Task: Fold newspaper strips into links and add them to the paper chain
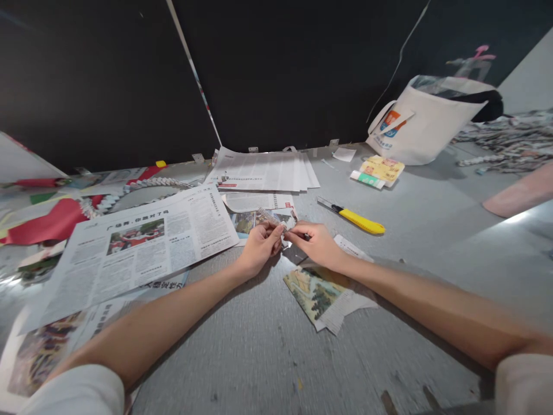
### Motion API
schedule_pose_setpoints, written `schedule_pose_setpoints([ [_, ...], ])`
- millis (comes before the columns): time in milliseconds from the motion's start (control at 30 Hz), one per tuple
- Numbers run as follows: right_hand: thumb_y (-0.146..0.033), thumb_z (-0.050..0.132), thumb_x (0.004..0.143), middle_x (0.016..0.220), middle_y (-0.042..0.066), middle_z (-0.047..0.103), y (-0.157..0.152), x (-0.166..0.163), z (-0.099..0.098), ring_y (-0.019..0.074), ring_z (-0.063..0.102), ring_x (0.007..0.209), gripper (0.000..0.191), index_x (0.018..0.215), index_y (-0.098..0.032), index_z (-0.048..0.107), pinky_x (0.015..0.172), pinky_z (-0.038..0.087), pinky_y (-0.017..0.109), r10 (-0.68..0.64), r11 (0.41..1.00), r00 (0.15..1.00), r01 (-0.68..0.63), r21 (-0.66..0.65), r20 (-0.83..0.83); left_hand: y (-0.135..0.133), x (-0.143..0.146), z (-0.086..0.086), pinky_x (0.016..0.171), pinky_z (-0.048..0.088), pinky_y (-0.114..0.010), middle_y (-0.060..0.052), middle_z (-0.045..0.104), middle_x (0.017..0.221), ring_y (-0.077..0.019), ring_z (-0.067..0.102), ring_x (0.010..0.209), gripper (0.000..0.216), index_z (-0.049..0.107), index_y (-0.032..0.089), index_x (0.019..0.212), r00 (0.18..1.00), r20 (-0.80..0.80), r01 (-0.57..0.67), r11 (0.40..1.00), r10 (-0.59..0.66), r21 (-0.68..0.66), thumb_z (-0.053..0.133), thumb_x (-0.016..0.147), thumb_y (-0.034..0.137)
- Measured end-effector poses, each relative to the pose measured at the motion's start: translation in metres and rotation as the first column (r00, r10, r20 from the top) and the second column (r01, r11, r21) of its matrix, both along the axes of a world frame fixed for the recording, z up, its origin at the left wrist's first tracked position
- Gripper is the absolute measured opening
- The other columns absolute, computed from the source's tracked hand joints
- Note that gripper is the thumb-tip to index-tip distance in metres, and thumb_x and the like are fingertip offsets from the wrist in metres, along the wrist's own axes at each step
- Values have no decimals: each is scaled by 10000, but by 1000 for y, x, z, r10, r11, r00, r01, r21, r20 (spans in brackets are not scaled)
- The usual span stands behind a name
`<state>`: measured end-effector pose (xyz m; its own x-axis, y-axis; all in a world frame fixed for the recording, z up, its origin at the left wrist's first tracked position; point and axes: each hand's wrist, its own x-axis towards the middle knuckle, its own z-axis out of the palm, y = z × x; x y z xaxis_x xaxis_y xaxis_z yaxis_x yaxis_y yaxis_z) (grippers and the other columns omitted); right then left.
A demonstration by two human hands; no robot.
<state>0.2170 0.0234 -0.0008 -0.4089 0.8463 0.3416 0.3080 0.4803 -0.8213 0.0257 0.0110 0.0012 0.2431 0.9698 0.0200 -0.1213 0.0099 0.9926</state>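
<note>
In the head view, both hands meet over the middle of a grey table [233, 363]. The left hand [260, 246] pinches a small piece of paper [284, 228] between thumb and fingers. The right hand [318, 243] closes its fingertips on the right side of the same piece, its thumb and forefinger almost meeting the left hand's. The piece is small and partly hidden by the fingers, so its exact folds cannot be told.

Just beyond the hands lies a printed picture sheet, partly covered by them. Under and just nearer than the right wrist are some paper cuttings [317, 291], one with a green landscape print. To the right and a little farther lies a yellow cutter [360, 220], its metal end pointing far left.

On the left, a large newspaper sheet [144, 248] lies over other printed sheets. Behind it a pale paper chain [110, 202] curves beside some red material [47, 222]. At the far middle is a stack of newspaper [259, 173]; far right, a yellow packet [382, 169] lies near a white bag [425, 124], which leans against the black wall [294, 69].
</note>
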Motion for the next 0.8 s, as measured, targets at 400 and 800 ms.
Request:
schedule_pose_setpoints([
  [400,-494,596,1045,695,3,574,-3,0,2,168,528,677,436,711,-215,637,663,414,317,-14,1000,1000,14,8,-17,4,-1,-5,447,282,-216,49,497,540,-69,426,456,487,594,169,801,1000,-10,-29,999,28,-41,774,889,613],
  [800,-521,616,1032,1021,83,754,0,1,1,216,671,884,348,1115,-212,753,772,522,343,-133,980,969,97,-174,-208,-2,2,-1,452,265,-208,77,465,556,-74,361,436,410,519,218,883,996,-55,64,998,-63,21,593,1012,600],
])
